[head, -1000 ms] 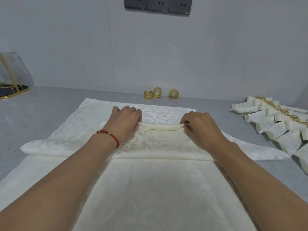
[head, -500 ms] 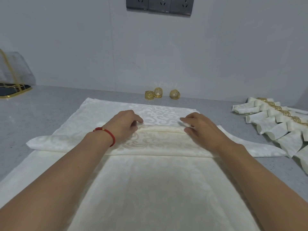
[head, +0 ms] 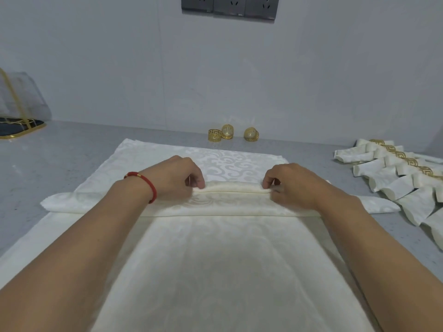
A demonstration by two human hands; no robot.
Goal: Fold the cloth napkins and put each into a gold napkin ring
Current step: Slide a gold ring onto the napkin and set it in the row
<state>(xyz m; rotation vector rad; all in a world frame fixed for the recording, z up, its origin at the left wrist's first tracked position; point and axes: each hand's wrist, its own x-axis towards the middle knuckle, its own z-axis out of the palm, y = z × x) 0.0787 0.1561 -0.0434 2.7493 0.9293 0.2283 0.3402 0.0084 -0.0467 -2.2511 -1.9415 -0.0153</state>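
A cream damask napkin point(head: 230, 204) lies across the grey counter, folded into a long band with pleats stacked along its far edge. My left hand point(head: 177, 178), with a red bracelet at the wrist, pinches the left part of the top pleat. My right hand point(head: 292, 183) pinches the same pleat further right. More cream cloth point(head: 215, 271) lies spread flat beneath the band, reaching toward me. Three gold napkin rings point(head: 231, 134) stand by the wall beyond the napkin.
At the right, several folded napkins in gold rings point(head: 402, 173) lie in an overlapping row. A clear bag with gold trim point(head: 19, 111) stands at the far left. Wall sockets point(head: 230, 7) sit high on the wall. Bare grey counter point(head: 60, 159) shows left of the cloth.
Both hands had flattened onto the folded band half a second ago; now their fingers curl and pinch up a fresh pleat along the far edge.
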